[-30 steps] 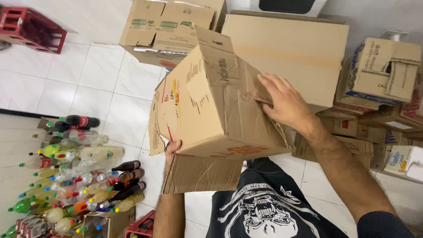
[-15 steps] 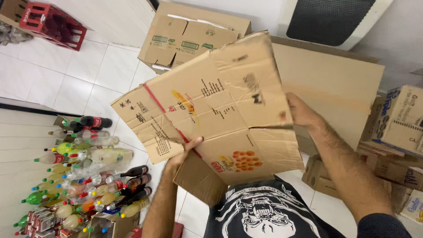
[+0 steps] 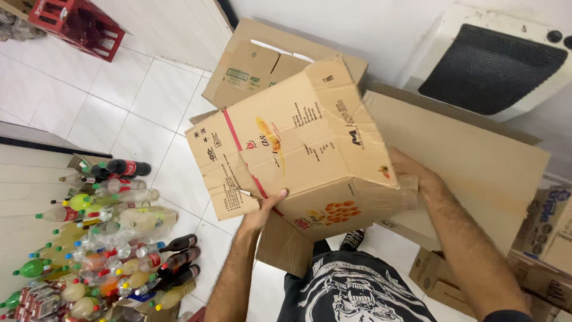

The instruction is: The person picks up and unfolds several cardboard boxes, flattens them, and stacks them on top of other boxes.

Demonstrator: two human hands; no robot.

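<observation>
Clamped on the cardboard box (image 3: pixel 298 155): left hand (image 3: pixel 262 211) beneath, right hand (image 3: pixel 411 176) at its side.

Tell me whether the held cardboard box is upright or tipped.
Tipped: the cardboard box sits skewed between the left hand and right hand, flaps hanging loose.

your white tiled floor (image 3: pixel 149 101) carries a cluster of plastic bottles (image 3: pixel 107 238), a red crate (image 3: pixel 77 24), and flattened cardboard boxes (image 3: pixel 256 71) by the wall.
</observation>
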